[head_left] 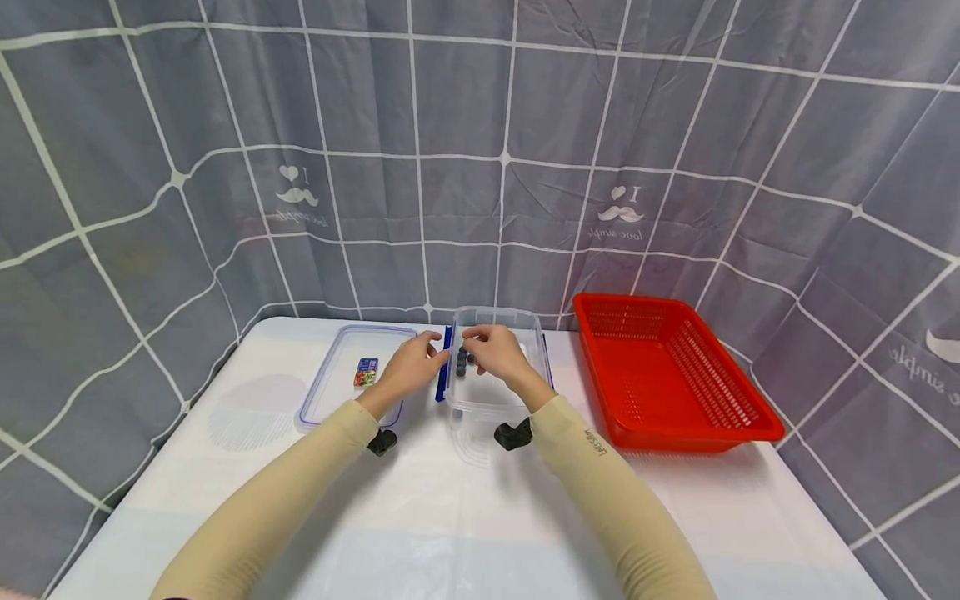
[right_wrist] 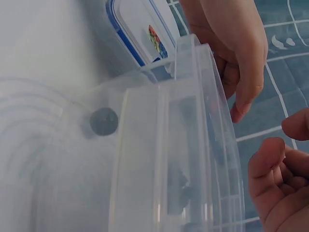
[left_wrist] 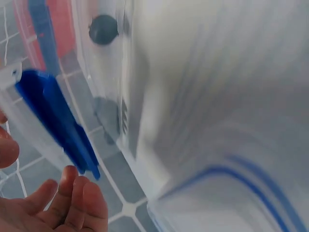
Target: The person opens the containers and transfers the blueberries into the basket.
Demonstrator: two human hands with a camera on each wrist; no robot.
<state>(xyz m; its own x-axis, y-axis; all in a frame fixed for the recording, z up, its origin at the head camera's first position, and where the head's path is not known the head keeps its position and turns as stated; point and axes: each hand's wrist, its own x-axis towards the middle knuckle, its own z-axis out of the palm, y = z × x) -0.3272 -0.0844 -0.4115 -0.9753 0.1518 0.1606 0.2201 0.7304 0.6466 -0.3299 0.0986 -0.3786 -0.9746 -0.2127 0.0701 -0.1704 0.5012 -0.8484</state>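
Observation:
A clear plastic container (head_left: 491,407) stands mid-table with a blue latch flap (left_wrist: 53,111) folded out on its left side. Several dark round pieces (head_left: 461,363), exact kind unclear, lie in a row along its left inner side; one dark round piece (right_wrist: 104,121) shows through the plastic in the right wrist view. My left hand (head_left: 411,364) is beside the latch side, its fingers relaxed and holding nothing. Over the container's left part is my right hand (head_left: 501,353). Its fingers are loosely bent, thumb and forefinger apart, and nothing shows between them in the right wrist view.
Left of the container lies a clear lid (head_left: 330,371) with a blue seal and a colourful label (head_left: 366,372). A red perforated basket (head_left: 626,358) stands on the right. A grey grid curtain (head_left: 465,200) hangs behind the white table (head_left: 420,517).

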